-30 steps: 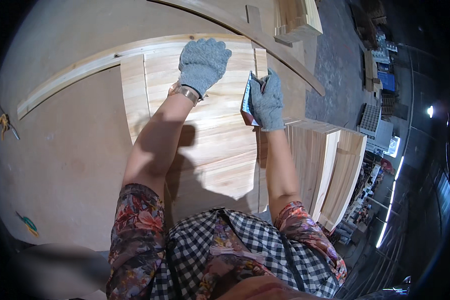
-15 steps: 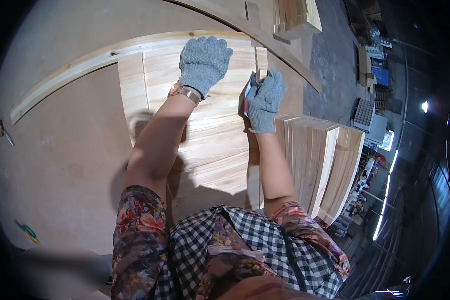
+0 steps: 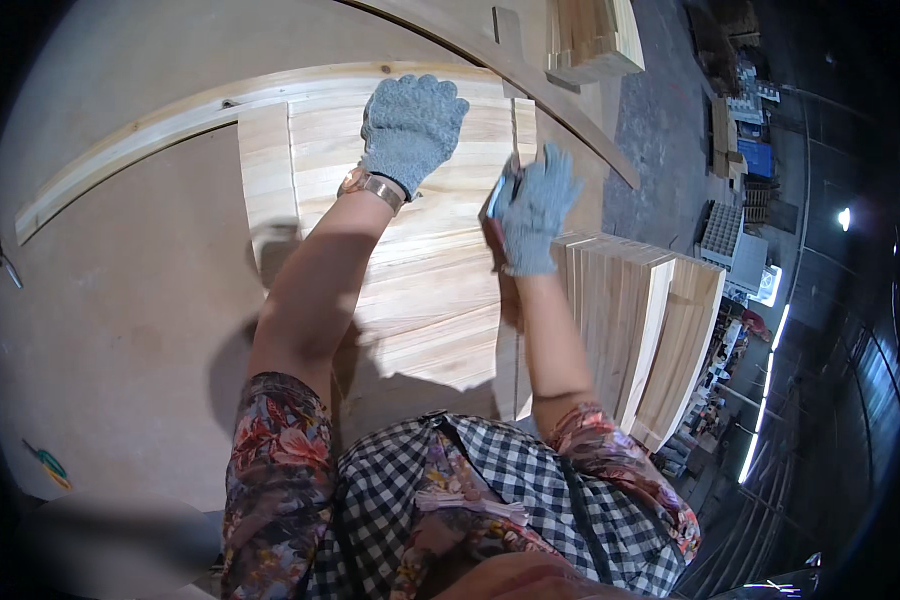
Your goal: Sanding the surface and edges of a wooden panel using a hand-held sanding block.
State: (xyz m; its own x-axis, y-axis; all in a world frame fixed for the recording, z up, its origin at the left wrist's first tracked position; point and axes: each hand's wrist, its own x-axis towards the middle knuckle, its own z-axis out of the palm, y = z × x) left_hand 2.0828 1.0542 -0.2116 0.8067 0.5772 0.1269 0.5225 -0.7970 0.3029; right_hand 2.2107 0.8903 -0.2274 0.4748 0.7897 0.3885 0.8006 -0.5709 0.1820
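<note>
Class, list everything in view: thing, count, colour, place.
table: 1, light brown, left
wooden panel: 1, pale, centre
pale strip: 1, pale, panel's far edge
brown strip: 1, brown, upper centre
board stacks: 2, pale, right and top
flat block: 1, dark reddish, panel's right edge
tools: 2, green and tan, left edge
floor: 1, grey, right
lamp: 1, white, far right
clutter: uncountable, mixed, right background
apron: 1, checked black-and-white, bottom
sleeves: 2, floral, bottom
wristband: 1, metallic, left wrist
left grip: 1, grey-gloved, on panel
right grip: 1, grey-gloved, holding block

Single head view: fisheye, looks down past checked apron (image 3: 385, 475) at left hand (image 3: 413, 128), right hand (image 3: 538, 212) and wooden panel (image 3: 425, 318), all near; straight edges bend.
</note>
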